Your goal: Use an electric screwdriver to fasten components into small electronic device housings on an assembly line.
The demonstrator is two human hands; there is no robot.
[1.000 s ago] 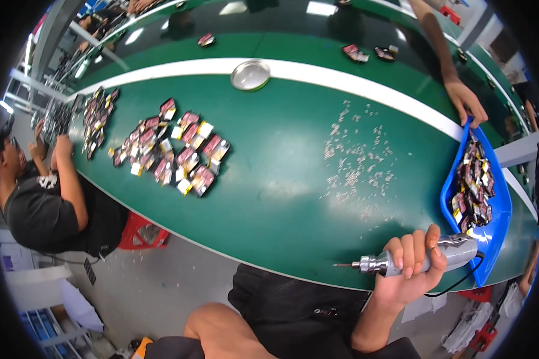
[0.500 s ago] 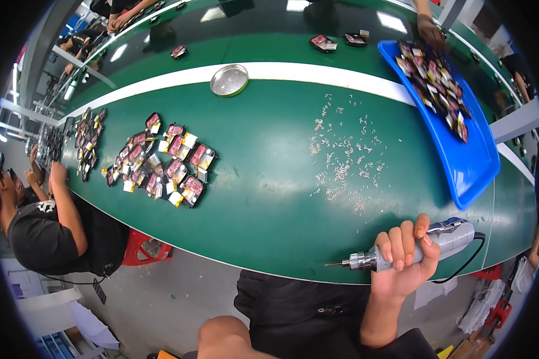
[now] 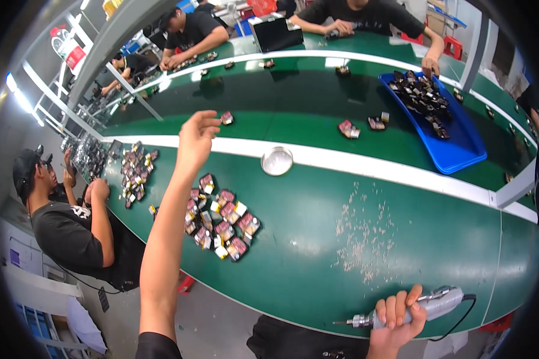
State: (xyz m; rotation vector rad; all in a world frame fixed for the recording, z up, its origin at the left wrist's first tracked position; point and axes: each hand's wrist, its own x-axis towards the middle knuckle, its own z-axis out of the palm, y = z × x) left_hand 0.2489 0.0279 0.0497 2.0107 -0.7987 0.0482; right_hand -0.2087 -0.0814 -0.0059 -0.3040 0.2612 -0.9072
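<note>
The right hand (image 3: 395,320) is clamped around an electric screwdriver (image 3: 422,307) at the near edge of the green workbench (image 3: 305,239), its bit pointing left. The left hand (image 3: 194,139), fingers loosely curled and empty, is raised far over the bench beyond the red-and-yellow packets (image 3: 221,224); its forearm could sweep them, or the exposed bit could catch something.

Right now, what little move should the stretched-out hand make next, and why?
Probably lower the left hand onto the pile of small packs below its arm. Its fingers are open and hold nothing, while the right hand already grips the electric screwdriver at the table's near edge.
</note>
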